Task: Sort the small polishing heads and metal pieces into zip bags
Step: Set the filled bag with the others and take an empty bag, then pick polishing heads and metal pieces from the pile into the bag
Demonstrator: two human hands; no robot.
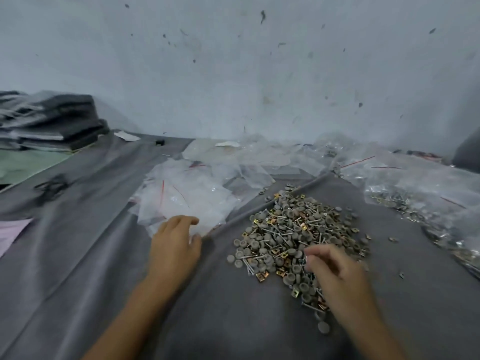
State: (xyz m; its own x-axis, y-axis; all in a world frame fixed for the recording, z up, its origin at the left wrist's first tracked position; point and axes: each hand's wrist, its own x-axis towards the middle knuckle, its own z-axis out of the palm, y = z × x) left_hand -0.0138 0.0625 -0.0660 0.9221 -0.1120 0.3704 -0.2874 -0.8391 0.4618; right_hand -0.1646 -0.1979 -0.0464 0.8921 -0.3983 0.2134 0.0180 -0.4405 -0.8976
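Dim, cool, even light; motion-blurred left; edges bowed.

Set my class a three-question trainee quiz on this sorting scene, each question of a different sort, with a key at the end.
1. True or false: the pile lies in a metal tray.
2. Seen from the person, the filled bags lie on which side of the pile? A) left B) right C) nearer
3. Fill in: the left hand touches the empty ___.
Key: 1 false, it lies on the cloth; 2 B; 3 bags.
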